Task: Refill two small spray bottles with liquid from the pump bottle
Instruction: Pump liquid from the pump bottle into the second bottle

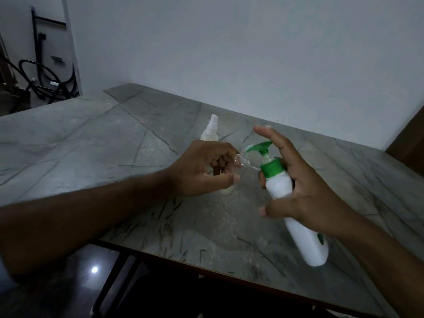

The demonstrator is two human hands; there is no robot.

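Note:
My right hand (305, 193) grips a white pump bottle (298, 216) with a green collar and green pump head, tilted to the left above the table. Its index finger is stretched out over the pump head. The green nozzle points at the clear open neck of a small spray bottle (243, 159), which my left hand (204, 168) holds; most of that bottle is hidden by my fingers, and its pale base shows below my hand. A second small spray bottle (210, 131) with its white sprayer on stands upright behind my left hand.
A grey marble-patterned table (114, 138) fills the view, its near edge running from lower left to lower right. A white wall stands close behind it. Dark metal frames and cables (43, 72) sit at far left. The floor below is dark.

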